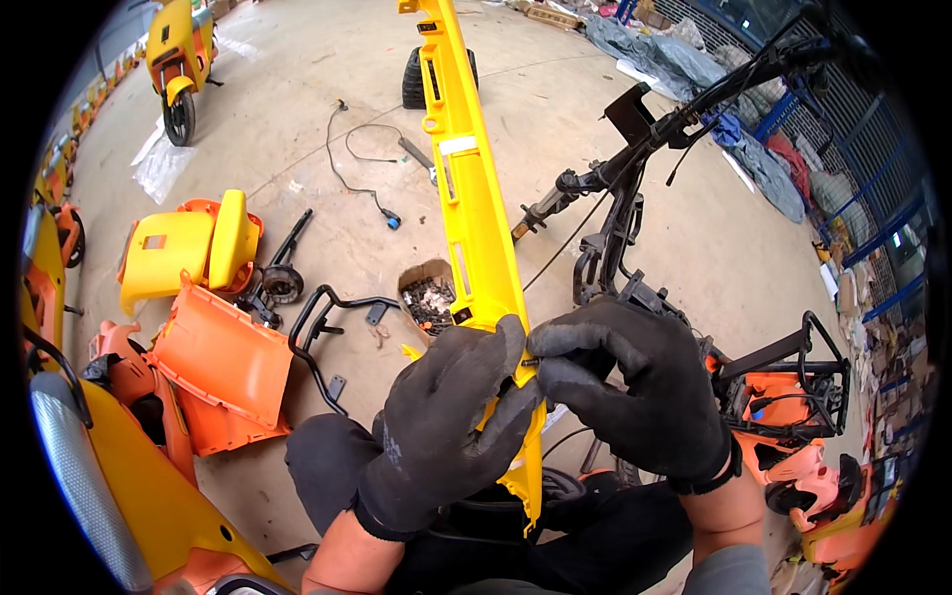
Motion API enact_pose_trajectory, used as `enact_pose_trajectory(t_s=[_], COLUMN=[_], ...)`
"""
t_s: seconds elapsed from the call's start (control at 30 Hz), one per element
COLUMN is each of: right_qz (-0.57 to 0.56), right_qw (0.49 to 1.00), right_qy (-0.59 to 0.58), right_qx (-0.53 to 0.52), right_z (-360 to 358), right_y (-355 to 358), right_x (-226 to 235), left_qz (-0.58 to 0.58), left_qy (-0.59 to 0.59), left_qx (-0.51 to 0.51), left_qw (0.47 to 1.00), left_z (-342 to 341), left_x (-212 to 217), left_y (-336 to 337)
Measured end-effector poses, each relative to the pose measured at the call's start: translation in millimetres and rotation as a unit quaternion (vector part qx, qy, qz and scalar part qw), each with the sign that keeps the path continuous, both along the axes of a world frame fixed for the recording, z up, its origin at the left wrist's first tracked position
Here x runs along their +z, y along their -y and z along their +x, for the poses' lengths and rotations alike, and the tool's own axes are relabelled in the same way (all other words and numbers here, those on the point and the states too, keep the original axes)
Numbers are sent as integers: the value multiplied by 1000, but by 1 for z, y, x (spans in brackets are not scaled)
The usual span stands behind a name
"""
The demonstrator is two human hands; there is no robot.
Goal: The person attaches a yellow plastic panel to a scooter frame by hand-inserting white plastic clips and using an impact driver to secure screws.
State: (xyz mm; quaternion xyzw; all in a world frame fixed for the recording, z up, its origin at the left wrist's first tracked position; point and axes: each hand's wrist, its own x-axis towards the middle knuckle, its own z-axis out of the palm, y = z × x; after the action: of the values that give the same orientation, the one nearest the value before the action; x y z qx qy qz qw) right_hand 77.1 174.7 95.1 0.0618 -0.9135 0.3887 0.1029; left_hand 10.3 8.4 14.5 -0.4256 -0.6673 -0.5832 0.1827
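Note:
A long yellow plastic scooter panel point(473, 208) stretches away from my lap, with slots and tabs along its length. My gloved left hand point(446, 416) is closed around its near part, thumb on top. At the panel's right edge, my gloved right hand point(635, 382) pinches a small dark fastener point(530, 363) between thumb and fingertips. The fastener touches or nearly touches the panel; whether it sits in a hole I cannot tell. Just left of the panel, a cardboard box point(405, 283) holds many small dark parts.
A bare black scooter frame point(620, 248) stands to the right. On the left lie orange panels point(223, 362), a yellow cover point(174, 253) and a bent black tube bracket point(312, 332). A cable point(342, 169) lies on the floor beyond. A yellow scooter point(178, 59) stands far left.

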Motion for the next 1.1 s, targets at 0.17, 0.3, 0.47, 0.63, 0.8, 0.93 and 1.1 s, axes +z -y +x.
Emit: enact_pose_trajectory(t_s=[0.17, 0.3, 0.47, 0.63, 0.8, 0.93, 1.1], right_qz=[58, 121, 97, 92, 135, 147, 170], right_qw=[996, 989, 994, 994, 989, 986, 982], right_qy=[-59, -89, -54, -44, -57, -60, -65], right_qx=[19, 16, -11, -28, -13, -43, -56], right_z=[-1, 1, 4, 5, 6, 7, 7], right_y=[1, 2, 10, 10, 8, 13, 16], right_x=[0, -1, 9, 9, 9, 8, 9], left_qz=[-21, -28, -40, -43, -56, -60, -54], left_qy=[26, 20, 24, 25, 28, 19, 4], left_qx=[-8, -1, -3, 7, 9, 17, 19], left_qw=[999, 999, 999, 999, 998, 998, 998], left_z=[2, 3, 4, 6, 6, 7, 6], left_x=[-2, 0, -2, -4, -2, -2, -1], left_y=[1, -1, -1, -5, -4, -4, -3])
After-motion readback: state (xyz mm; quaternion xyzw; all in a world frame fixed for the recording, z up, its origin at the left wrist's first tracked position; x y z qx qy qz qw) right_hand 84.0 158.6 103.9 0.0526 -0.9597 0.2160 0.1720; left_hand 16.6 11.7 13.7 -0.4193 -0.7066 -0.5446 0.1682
